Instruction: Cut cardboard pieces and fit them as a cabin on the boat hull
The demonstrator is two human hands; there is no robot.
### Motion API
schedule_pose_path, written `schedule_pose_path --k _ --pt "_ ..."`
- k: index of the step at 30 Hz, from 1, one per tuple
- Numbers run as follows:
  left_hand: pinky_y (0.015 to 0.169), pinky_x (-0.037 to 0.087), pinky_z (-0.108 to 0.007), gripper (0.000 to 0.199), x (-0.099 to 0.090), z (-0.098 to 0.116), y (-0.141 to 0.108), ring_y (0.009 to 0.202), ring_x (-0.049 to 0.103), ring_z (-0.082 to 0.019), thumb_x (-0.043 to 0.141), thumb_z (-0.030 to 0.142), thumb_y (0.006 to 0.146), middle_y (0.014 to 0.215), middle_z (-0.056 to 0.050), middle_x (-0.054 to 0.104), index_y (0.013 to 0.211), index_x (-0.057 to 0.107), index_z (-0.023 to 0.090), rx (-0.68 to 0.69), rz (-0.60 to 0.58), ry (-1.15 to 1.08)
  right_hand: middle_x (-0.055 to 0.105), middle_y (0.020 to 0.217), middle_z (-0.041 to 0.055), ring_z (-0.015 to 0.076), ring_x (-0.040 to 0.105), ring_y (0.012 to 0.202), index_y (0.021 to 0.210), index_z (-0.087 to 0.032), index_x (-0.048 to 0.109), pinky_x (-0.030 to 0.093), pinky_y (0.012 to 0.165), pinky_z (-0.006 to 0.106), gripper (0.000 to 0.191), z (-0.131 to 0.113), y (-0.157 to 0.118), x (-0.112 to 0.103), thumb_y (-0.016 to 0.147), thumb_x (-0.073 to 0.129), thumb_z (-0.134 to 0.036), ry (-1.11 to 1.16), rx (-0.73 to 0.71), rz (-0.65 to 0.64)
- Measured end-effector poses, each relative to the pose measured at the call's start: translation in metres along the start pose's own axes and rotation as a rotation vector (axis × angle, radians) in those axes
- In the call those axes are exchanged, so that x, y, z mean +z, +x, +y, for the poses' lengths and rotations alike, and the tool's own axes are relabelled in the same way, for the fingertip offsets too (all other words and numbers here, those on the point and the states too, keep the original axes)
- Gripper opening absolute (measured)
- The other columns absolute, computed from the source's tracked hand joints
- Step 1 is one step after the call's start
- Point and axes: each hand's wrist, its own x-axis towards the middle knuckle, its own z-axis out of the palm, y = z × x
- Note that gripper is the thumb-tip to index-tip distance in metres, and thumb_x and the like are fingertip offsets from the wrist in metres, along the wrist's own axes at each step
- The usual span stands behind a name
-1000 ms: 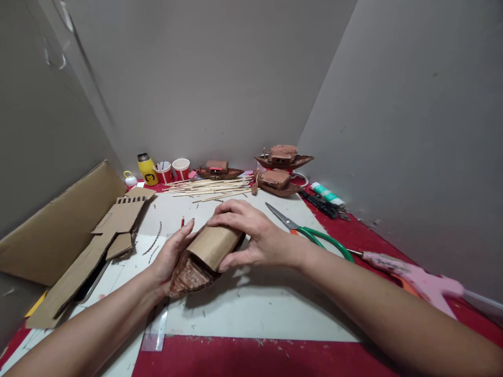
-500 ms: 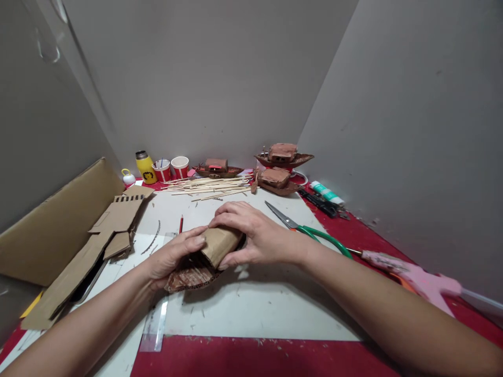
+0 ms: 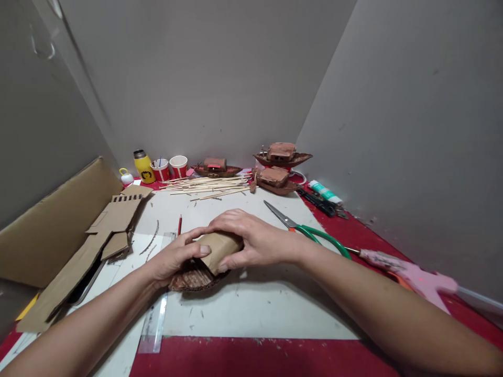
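Between my hands is a cardboard model boat, its brown ridged hull (image 3: 192,280) partly hidden by my fingers. A curved tan cardboard roof (image 3: 220,247) sits over the hull. My left hand (image 3: 183,256) grips the boat's near left side, its thumb lying on the roof's edge. Over the far and right sides of the roof curls my right hand (image 3: 251,238), thumb pressed at the lower right edge. A clear ruler (image 3: 155,324) lies under my left wrist, and a red pencil (image 3: 179,225) rests just beyond.
Green-handled scissors (image 3: 302,229) and a pink glue gun (image 3: 408,272) lie at right. Cut cardboard (image 3: 110,225) lies at left. Along the back stand finished model boats (image 3: 283,153), thin wooden sticks (image 3: 212,186), paper cups (image 3: 178,166) and a yellow bottle (image 3: 143,167).
My right hand's fingers have come down lower over the roof, and my left thumb has slid a little onto it. The roof sits slightly lower and flatter.
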Motion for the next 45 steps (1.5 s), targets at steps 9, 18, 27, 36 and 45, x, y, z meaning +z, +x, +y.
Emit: schedule_pose_path --k 9,18,27,36,45 --pt "0.083 0.046 -0.032 0.049 0.003 -0.007 0.004 0.095 0.061 -0.022 0.069 0.028 0.078 0.109 -0.010 0.067 0.124 0.060 0.013 0.003 -0.007 -0.013 0.069 0.101 0.0091 0.0242 0.061 0.096 0.112 -0.014 0.064 0.042 0.091 0.038 0.055 0.006 -0.002 0.001 0.071 0.081 -0.047 -0.029 0.032 -0.063" --pt "0.081 0.047 -0.030 0.048 -0.001 -0.006 0.003 0.094 0.061 -0.020 0.073 0.025 0.077 0.107 -0.009 0.068 0.122 0.062 0.015 -0.011 0.000 -0.035 0.065 0.115 0.0138 0.0280 0.056 0.108 0.121 -0.014 0.062 0.038 0.099 0.043 0.064 -0.002 -0.002 0.000 0.072 0.077 -0.053 -0.077 -0.022 -0.049" --pt "0.079 0.047 -0.030 0.047 0.002 -0.010 0.004 0.092 0.061 -0.020 0.074 0.024 0.076 0.104 -0.008 0.068 0.121 0.063 0.015 -0.002 0.002 -0.012 0.064 0.111 0.0138 0.0268 0.055 0.104 0.118 -0.011 0.061 0.042 0.094 0.042 0.060 -0.002 -0.002 0.005 0.074 0.077 -0.049 -0.048 0.011 -0.078" --pt "0.080 0.049 -0.028 0.055 -0.012 0.000 0.006 0.094 0.062 -0.020 0.076 0.024 0.074 0.110 -0.008 0.068 0.126 0.059 0.019 0.028 0.080 -0.115 0.062 0.126 0.0152 0.0275 0.054 0.118 0.122 -0.016 0.060 0.041 0.102 0.045 0.052 -0.001 -0.002 -0.008 0.079 0.074 -0.042 -0.002 0.052 0.336" --pt "0.080 0.050 -0.029 0.068 -0.012 0.008 0.004 0.098 0.063 -0.023 0.078 0.027 0.070 0.119 -0.011 0.066 0.134 0.054 0.020 0.099 0.169 -0.099 0.067 0.077 0.0035 0.0129 0.052 0.058 0.088 -0.016 0.070 0.041 0.050 0.025 0.027 0.007 0.004 -0.010 0.078 0.067 -0.041 0.383 0.562 0.573"
